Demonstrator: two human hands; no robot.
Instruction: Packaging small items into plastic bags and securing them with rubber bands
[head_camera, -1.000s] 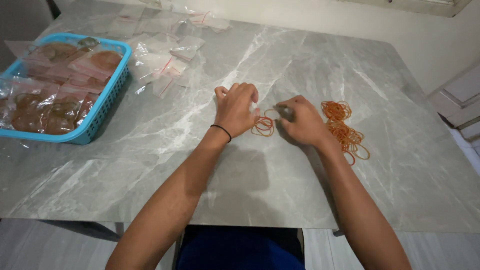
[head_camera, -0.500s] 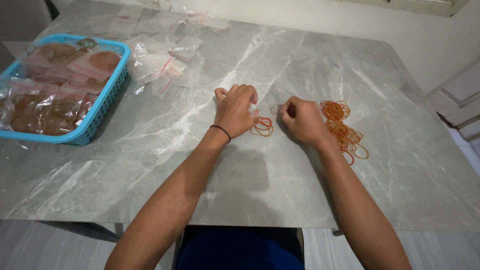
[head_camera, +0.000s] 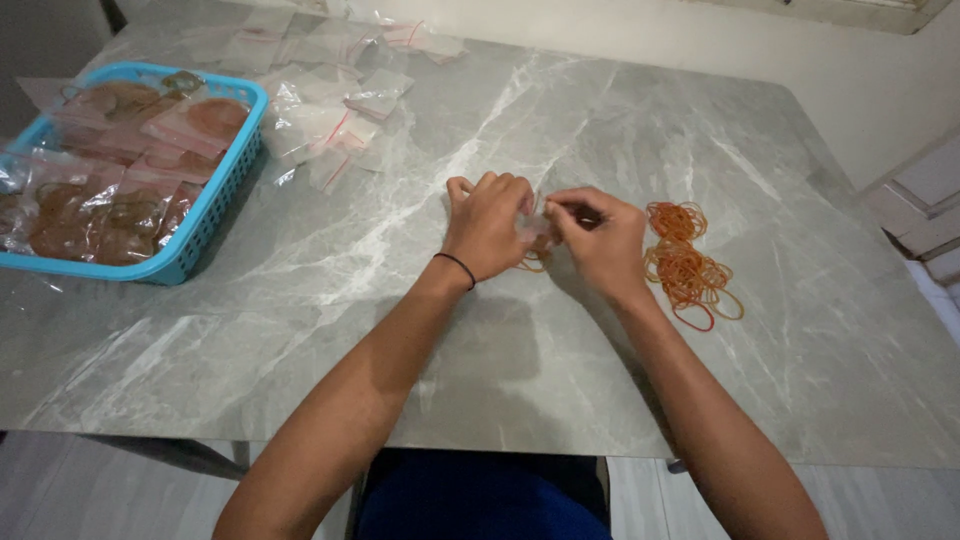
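My left hand (head_camera: 488, 225) and my right hand (head_camera: 600, 238) meet at the middle of the grey marble table (head_camera: 520, 380). The left hand's fingers pinch a small clear plastic bag (head_camera: 540, 226) that sits between the two hands. At the bag's edge, the right hand's fingertips are closed on an orange rubber band, which they mostly hide. A small bunch of orange rubber bands (head_camera: 530, 263) lies on the table just under the hands. Right of my right hand lies a larger loose pile of orange rubber bands (head_camera: 690, 265).
A blue plastic basket (head_camera: 215, 205) at the left holds several clear bags filled with rubber bands. Several empty clear zip bags (head_camera: 325, 115) are scattered at the back left. A white wall runs behind the table, and white furniture (head_camera: 925, 205) stands at the right.
My right hand lifted a band off the table and moved left and up to meet my left hand at the clear bag. The small bunch is now partly hidden under the hands.
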